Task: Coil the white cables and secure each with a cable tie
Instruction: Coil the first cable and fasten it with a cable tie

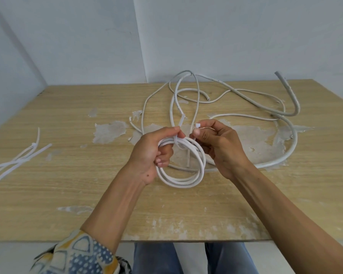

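- White cable wound into a coil (pixel 182 180) of several turns sits between the two hands, lifted just off the table (pixel 67 194).
- The left hand (pixel 151 153) is clamped on the coil's upper left side, fingers curled through the loop and thumb on top. I judge this grip is there to stop the springy turns from fanning out.
- The right hand (pixel 216 141), close beside the left, pinches the small square head of a cable tie (pixel 197 126) between thumb and forefinger. Its other fingers are loosely curled behind.
- The tie's strap appears to wrap the bundle just beside the left thumb, with a flat end standing up beyond the knuckles. Whether that end has passed through the head I cannot tell.
- The tie sits right at the gripped spot, probably because the turns lie tightest there. The likely job now is threading and pulling it snug.
- Beyond the fingertips, thin loose cables (pixel 196 91) lie looped and crossed, not yet coiled.
- Out past the right hand, a thicker cable (pixel 293 139) curves round in a wide arc with one end raised.
- Well out from the left hand lie spare ties (pixel 18 160) in a small bunch, within reach for the next coils.
- The wooden tabletop shows pale patches of peeled veneer under and around the hands.
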